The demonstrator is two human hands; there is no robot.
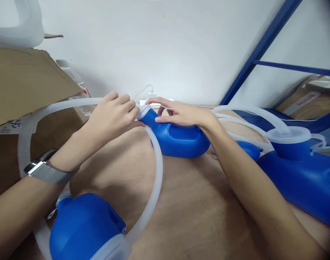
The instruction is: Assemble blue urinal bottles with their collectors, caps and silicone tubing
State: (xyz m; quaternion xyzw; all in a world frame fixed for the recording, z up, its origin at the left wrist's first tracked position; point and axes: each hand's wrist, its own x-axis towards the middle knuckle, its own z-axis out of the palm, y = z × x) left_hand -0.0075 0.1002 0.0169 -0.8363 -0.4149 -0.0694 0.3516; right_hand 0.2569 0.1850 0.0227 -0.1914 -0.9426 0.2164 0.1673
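A blue plastic bottle (181, 141) lies on its side on the brown surface, its neck pointing up and left with a clear cap (144, 111) at the mouth. My left hand (114, 112), a watch on its wrist, is closed at the end of a translucent corrugated hose (70, 103) beside that cap; its fingers hide the joint. My right hand (178, 112) rests over the bottle's neck, thumb on the blue plastic and index finger near the cap's rim. A second blue bottle (83, 224) with a hose sits at the lower left.
At the right stands a large blue bottle (297, 180) with a lid and hose, near a smaller blue item (247, 150). A cardboard box (26, 83) and clear water bottle (85, 97) are at the left. Behind are a power strip (144, 102) and blue metal frame (251, 65).
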